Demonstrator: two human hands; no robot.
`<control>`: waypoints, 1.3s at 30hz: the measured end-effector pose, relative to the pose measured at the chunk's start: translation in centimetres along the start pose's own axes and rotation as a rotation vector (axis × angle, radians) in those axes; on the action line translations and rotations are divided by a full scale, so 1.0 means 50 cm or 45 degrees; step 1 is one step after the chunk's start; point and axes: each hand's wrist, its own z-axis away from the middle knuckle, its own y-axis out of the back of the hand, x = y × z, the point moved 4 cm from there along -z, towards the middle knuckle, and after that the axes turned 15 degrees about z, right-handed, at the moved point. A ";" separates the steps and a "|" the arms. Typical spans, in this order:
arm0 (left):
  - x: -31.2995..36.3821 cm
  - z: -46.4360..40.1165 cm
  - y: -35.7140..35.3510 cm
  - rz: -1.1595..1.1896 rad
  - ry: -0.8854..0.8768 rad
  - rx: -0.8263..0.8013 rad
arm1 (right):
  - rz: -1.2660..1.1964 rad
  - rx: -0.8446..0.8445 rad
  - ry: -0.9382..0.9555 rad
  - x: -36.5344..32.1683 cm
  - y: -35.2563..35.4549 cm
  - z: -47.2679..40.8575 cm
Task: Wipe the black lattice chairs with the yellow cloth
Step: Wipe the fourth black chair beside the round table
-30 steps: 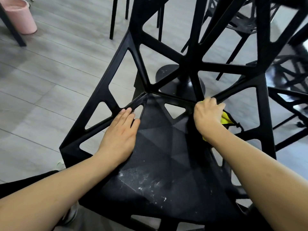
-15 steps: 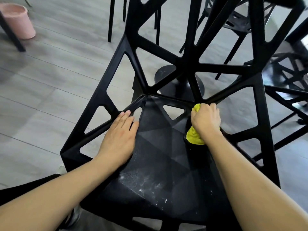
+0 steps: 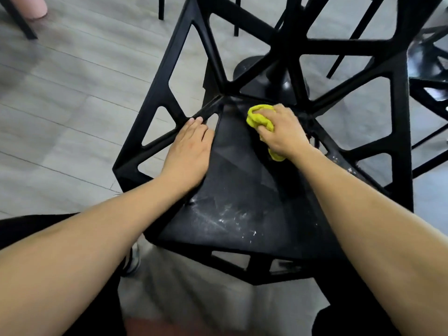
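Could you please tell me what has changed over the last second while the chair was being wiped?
The right hand dragged the yellow cloth leftward from the seat's back-right corner along its back edge. The left hand stayed flat on the chair, and the white specks remain unwiped.

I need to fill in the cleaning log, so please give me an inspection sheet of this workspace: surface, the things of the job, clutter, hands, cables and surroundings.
Surface: the seat of the black lattice chair shows white specks and streaks near its front edge.
Job's things: yellow cloth, bunched, pressed on the back of the seat near the backrest.
Clutter: nothing seen on the seat apart from the specks.
Hands: left hand lies flat on the seat's left edge, fingers straight; right hand grips the cloth.
Cables: nothing seen.
Surroundings: grey plank floor; a round black table base behind the backrest; another black chair at right; a pink container at top left.
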 end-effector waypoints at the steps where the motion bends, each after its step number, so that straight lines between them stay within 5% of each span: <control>1: -0.002 -0.001 -0.004 0.007 0.006 -0.006 | -0.037 0.024 -0.034 0.020 0.000 0.031; 12: -0.003 0.001 0.012 0.071 -0.080 -0.150 | -0.227 0.072 -0.144 0.042 0.002 0.293; 17: -0.012 0.064 0.047 -0.223 -0.121 -0.208 | -0.402 0.120 0.006 -0.154 -0.016 0.311; 23: -0.038 0.094 0.084 -0.115 -0.140 -0.174 | -0.339 0.366 -0.058 -0.404 0.002 0.398; 33: -0.007 0.112 0.081 -0.082 -0.180 -0.117 | -0.058 0.356 -0.848 -0.017 0.002 0.510; 39: 0.051 0.121 0.034 0.311 -0.055 -0.199 | -0.152 0.557 -0.411 -0.213 0.003 0.474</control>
